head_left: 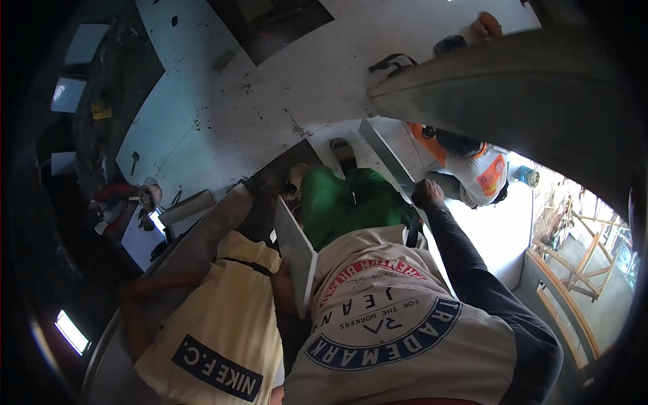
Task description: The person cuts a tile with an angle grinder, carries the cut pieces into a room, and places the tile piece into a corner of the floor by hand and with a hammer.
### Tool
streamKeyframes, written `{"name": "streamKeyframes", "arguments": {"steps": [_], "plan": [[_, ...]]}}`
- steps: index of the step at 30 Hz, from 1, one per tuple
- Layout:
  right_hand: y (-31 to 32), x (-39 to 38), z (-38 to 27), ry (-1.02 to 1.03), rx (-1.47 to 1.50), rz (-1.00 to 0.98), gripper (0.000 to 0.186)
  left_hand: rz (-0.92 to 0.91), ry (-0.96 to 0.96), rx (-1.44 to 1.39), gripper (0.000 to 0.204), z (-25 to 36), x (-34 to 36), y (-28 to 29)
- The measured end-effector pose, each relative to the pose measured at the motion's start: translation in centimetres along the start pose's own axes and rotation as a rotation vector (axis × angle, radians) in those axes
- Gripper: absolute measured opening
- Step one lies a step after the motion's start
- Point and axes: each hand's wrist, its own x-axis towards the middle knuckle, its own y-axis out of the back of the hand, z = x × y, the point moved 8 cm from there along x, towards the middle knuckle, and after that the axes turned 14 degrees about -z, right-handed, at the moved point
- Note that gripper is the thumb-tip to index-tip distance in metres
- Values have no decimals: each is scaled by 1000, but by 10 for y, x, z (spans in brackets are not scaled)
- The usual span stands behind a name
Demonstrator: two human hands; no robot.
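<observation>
Board [390, 156], thin, grey and straight-sided, runs slantwise along the right flank of the wearer's body, its smooth face catching dull light. The right hand [428, 194], at the end of a dark, close-fitting sleeve [472, 260], is at the edge of that board, its fingers curled and apparently clamped over it, knuckles up. On the other flank a white panel [297, 260] with a crisp, flat rim stands on edge, tilted, beside a beige sleeveless top [212, 324] of loosely creased cloth worn by a person close by. The left hand cannot be made out, so I cannot tell whether its fingers are apart or together. Between board and panel lie green trousers [341, 202], softly folded, and a pale shirt [398, 300] with curved blue and red printing. Beyond the board, a person in a white-and-orange shirt [476, 172] bends low near a small cylindrical can [528, 177]. A broad, curving, matt grey slab [499, 91] overhangs them. Slim wooden framing [563, 307] stands at the far right; the pale floor [236, 101], speckled with dark debris, carries a dark flat sheet [273, 30] with straight edges.
</observation>
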Motion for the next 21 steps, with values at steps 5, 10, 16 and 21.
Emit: {"name": "streamKeyframes", "arguments": {"steps": [5,10,16,21], "plan": [[59,19,-61,77,-94,-25,30,44,-71,-572,43,106,9,29],[92,57,-85,25,19,-64,32,17,-17,-1137,30,163,72,78],[131,74,-130,-166,202,-143,36,-98,-129,-1125,31,292,195,159],[172,69,-182,-270,360,-154,47,-312,-251,-612,41,463,252,200]]}}
